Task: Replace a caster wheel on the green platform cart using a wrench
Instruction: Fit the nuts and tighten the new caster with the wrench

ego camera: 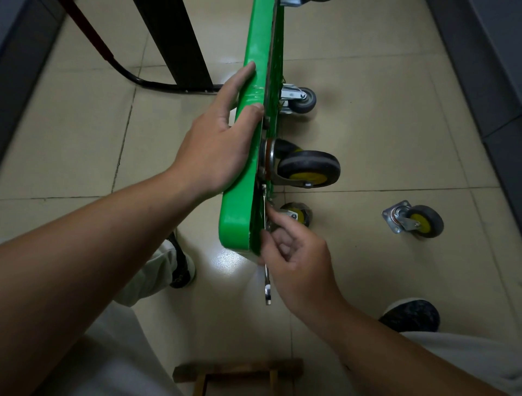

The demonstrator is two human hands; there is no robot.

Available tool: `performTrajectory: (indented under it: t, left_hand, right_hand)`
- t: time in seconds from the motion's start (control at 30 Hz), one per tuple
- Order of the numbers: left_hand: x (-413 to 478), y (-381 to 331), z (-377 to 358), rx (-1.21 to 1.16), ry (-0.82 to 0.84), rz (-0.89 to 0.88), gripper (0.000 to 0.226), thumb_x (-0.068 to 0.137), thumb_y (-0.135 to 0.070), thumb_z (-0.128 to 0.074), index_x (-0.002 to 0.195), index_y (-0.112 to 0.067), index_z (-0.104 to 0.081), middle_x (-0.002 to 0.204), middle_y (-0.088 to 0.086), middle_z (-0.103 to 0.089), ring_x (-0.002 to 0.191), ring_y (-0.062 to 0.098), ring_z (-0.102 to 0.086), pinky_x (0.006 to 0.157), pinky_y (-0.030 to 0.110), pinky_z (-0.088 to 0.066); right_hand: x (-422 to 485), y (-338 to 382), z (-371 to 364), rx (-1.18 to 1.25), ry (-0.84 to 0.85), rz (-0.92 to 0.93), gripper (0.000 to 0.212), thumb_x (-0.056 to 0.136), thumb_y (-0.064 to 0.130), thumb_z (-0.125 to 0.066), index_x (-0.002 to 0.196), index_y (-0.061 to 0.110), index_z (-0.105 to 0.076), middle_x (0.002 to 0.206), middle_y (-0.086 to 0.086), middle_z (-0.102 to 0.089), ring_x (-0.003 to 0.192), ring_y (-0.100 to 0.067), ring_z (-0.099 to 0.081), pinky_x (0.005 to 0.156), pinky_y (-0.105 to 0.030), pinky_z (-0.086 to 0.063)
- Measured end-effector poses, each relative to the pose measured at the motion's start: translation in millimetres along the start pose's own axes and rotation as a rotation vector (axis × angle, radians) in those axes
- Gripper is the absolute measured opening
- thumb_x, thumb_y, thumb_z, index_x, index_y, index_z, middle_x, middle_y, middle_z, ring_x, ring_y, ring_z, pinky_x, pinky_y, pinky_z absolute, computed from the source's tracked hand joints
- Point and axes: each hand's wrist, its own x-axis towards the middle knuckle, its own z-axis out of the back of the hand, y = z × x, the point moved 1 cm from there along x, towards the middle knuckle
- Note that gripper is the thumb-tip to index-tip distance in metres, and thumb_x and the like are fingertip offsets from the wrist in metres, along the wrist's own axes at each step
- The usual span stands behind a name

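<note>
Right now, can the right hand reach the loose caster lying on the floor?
Probably yes: only bare tile lies between the right hand and the loose caster. But that hand pinches the wrench, so it must let go first.

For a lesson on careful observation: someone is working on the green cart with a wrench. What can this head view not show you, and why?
1. Head view: the upper end of the wrench and what it sits on, hidden by the right hand and the green cart, seen edge-on.
2. Head view: the far caster, cut off by the top edge.
3. Head view: the wooden stool, cut off by the bottom edge.
</note>
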Motion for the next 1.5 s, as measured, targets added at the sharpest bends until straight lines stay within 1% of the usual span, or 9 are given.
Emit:
performTrajectory:
  t: [0.17,0.23,0.47,0.7,0.9,1.07,1.23,1.33,1.5]
  left_hand:
    - [0.4,0.3,-1.0,-0.018,-0.012,0.007,0.059,0.094,-0.054,-0.042,0.153,-0.058,-0.032,0.127,-0.011,-0.062,0.098,0.016,-0.07,0.091,0.051,-0.058]
    - [-0.1,-0.7,-1.6,-0.016,-0.016,0.011,0.06,0.094,-0.054,-0.042,0.153,-0.058,-0.033,0.134,-0.009,-0.061,0.103,0.016,-0.068,0.094,0.051,-0.056]
    - [0.7,0.8,-0.1,0.002,-0.017,0.01,0.062,0.092,-0.055,-0.041,0.154,-0.056,-0.033,0.142,-0.008,-0.058,0.114,0.018,-0.065,0.101,0.046,-0.053]
    - [0.9,0.3,-1.3,-0.004,-0.008,0.003,0.062,0.093,-0.054,-0.041,0.155,-0.056,-0.032,0.14,-0.006,-0.06,0.11,0.019,-0.067,0.098,0.047,-0.054]
    - [-1.0,-1.2,0.8,-0.005,0.004,0.012,0.062,0.093,-0.054,-0.042,0.154,-0.057,-0.032,0.134,-0.011,-0.057,0.111,0.015,-0.066,0.1,0.046,-0.054]
    - [-0.3,-0.8,0.5,-0.004,0.006,0.01,0.061,0.092,-0.055,-0.041,0.153,-0.059,-0.032,0.129,-0.01,-0.058,0.106,0.016,-0.068,0.096,0.047,-0.056]
    - [-0.1,-0.2,0.0,0.002,-0.002,0.006,0.06,0.093,-0.055,-0.042,0.153,-0.059,-0.032,0.133,-0.01,-0.057,0.109,0.017,-0.067,0.098,0.047,-0.055]
    - [0.0,-0.6,-0.5,-0.003,-0.004,0.006,0.06,0.093,-0.055,-0.042,0.152,-0.06,-0.032,0.131,-0.01,-0.056,0.109,0.018,-0.067,0.097,0.048,-0.055]
    - [0.0,-1.5,-1.3,-0.017,0.008,0.012,0.06,0.093,-0.055,-0.042,0.152,-0.061,-0.031,0.129,-0.012,-0.052,0.105,0.019,-0.069,0.093,0.052,-0.057]
  right_hand:
    - [23.1,57.3,3.9,0.268,-0.042,-0.301,0.013,0.097,0.003,-0.062,0.094,0.002,-0.075,0.059,-0.001,-0.067,0.044,-0.006,-0.059,0.042,-0.018,-0.046]
    - [39.4,80.3,10.1,0.35,0.017,-0.485,0.027,0.095,0.002,-0.061,0.068,0.005,-0.061,0.062,-0.016,-0.051,0.033,-0.008,-0.041,0.034,-0.018,-0.028]
    - [59.4,99.4,1.2,0.424,0.156,-0.718,0.017,0.094,0.001,-0.051,0.103,0.014,-0.048,0.066,-0.006,-0.047,0.033,-0.002,-0.034,0.03,-0.013,-0.021]
    - [64.6,107.7,4.3,0.364,0.178,-0.777,0.026,0.097,0.0,-0.044,0.075,0.014,-0.046,0.062,-0.002,-0.044,0.031,-0.001,-0.031,0.029,-0.011,-0.02]
    - [49.4,105.4,2.3,0.211,0.066,-0.665,0.024,0.094,0.005,-0.057,0.072,0.011,-0.049,0.062,-0.009,-0.046,0.033,-0.008,-0.032,0.031,-0.016,-0.019]
    - [25.8,98.2,2.8,0.131,-0.045,-0.515,0.021,0.095,0.005,-0.059,0.089,-0.014,-0.066,0.059,-0.005,-0.054,0.039,-0.006,-0.047,0.035,-0.015,-0.035]
    - [4.3,92.8,2.9,0.091,0.0,-0.33,0.018,0.094,0.007,-0.061,0.106,0.011,-0.074,0.049,0.003,-0.061,0.04,-0.001,-0.051,0.042,-0.012,-0.041]
    - [-15.6,71.7,6.7,-0.125,-0.035,-0.125,0.038,0.092,0.021,-0.064,0.13,0.023,-0.066,0.053,-0.001,-0.064,0.045,-0.004,-0.052,0.047,-0.015,-0.047]
    - [-27.9,26.1,24.7,-0.48,0.02,0.269,0.059,0.095,0.022,-0.058,0.152,0.015,-0.046,0.065,0.011,-0.042,0.052,-0.001,-0.039,0.053,-0.018,-0.042]
